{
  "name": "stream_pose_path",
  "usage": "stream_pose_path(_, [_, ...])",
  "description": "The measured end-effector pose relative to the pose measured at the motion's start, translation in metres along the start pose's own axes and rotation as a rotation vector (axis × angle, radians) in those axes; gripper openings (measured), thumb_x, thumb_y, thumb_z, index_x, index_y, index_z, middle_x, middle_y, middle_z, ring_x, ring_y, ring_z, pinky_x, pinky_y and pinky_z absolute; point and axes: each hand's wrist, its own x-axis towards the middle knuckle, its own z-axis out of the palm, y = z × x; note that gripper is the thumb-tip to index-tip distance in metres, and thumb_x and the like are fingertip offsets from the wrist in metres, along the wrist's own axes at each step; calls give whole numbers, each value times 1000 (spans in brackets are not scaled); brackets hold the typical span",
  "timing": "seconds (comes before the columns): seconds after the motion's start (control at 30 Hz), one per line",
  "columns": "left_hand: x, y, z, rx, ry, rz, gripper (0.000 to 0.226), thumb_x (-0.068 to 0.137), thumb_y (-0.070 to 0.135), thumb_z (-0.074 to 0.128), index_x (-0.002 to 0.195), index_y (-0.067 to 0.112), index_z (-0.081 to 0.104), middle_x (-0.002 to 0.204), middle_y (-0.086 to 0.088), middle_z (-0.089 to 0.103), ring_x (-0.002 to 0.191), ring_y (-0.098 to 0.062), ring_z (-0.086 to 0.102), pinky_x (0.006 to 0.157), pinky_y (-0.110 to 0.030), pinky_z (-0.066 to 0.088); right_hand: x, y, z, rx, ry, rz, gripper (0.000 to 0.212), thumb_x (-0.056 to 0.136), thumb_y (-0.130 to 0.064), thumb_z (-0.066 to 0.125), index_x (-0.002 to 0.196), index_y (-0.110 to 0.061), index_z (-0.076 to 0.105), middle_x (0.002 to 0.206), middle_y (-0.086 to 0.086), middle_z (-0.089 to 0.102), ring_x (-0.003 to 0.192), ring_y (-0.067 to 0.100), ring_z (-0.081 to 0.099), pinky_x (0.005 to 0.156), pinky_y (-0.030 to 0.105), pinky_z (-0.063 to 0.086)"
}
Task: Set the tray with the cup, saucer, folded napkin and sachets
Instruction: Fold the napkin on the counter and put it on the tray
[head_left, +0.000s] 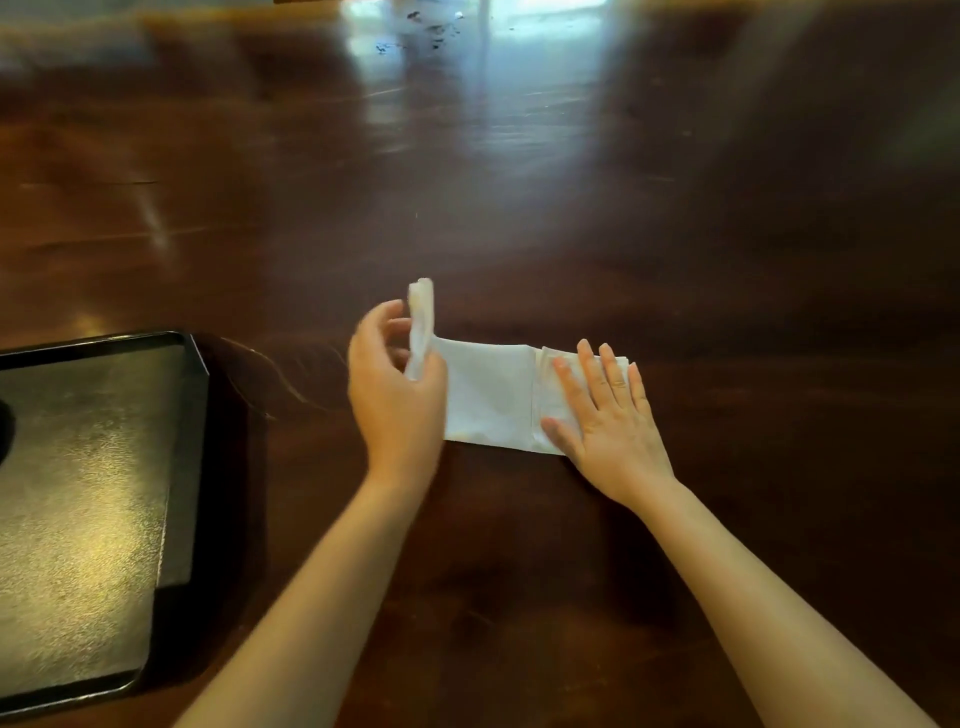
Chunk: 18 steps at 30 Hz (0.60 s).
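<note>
A white paper napkin (491, 395) lies on the dark wooden table in front of me, partly folded. My left hand (395, 389) pinches the napkin's left end and holds it lifted upright off the table. My right hand (608, 415) lies flat with fingers spread, pressing down the napkin's right end. A black tray (189, 441) sits at the left edge of the view, its glossy bottom bare where visible. No cup, saucer or sachets are in view.
The brown table (519, 208) stretches far ahead and to the right, with bright window glare on its far part. A dark shape (5, 431) shows at the tray's left edge, cut off by the frame.
</note>
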Motion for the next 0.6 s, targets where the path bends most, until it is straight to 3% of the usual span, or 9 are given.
stream_pose_path(0.1, [-35, -8, 28, 57, -105, 224, 43, 81, 2, 62, 120, 17, 51, 103, 8, 53, 84, -1, 51, 72, -13, 46, 0, 1, 2, 16, 13, -7, 70, 81, -68, -9, 141, -33, -22, 149, -3, -27, 140, 18, -24, 115, 39, -15])
stream_pose_path(0.17, [-50, -25, 44, 122, -183, 317, 40, 80, 0, 63, 117, 10, 54, 101, 5, 54, 89, -5, 50, 78, -20, 47, 1, 1, 2, 41, 18, -6, 72, 79, -69, -12, 141, -34, -21, 149, -4, -26, 141, 17, -24, 116, 39, -14])
stream_pose_path(0.3, [-59, -53, 58, 249, -271, 335, 38, 78, 1, 66, 114, 7, 58, 102, -4, 62, 97, -14, 51, 84, -35, 50, 1, 1, 3, 37, 19, -1, 73, 79, -70, -9, 141, -32, -20, 154, -1, -21, 142, 18, -22, 116, 41, -13])
stream_pose_path(0.47, [-58, -62, 51, 389, -341, 422, 27, 81, 16, 60, 108, 13, 59, 98, -1, 62, 92, -18, 55, 81, -33, 48, 1, 2, 6, 43, 43, -5, 68, 84, -64, 0, 140, -33, -21, 157, 1, -15, 142, 18, -20, 116, 42, -11])
stream_pose_path(0.6, [-60, -68, 42, 476, -384, 526, 29, 88, 28, 49, 106, 12, 65, 107, -2, 66, 100, -16, 58, 87, -31, 48, 0, 1, 7, 58, 49, 2, 67, 85, -63, 4, 140, -33, -20, 157, 1, -15, 142, 19, -20, 116, 42, -12])
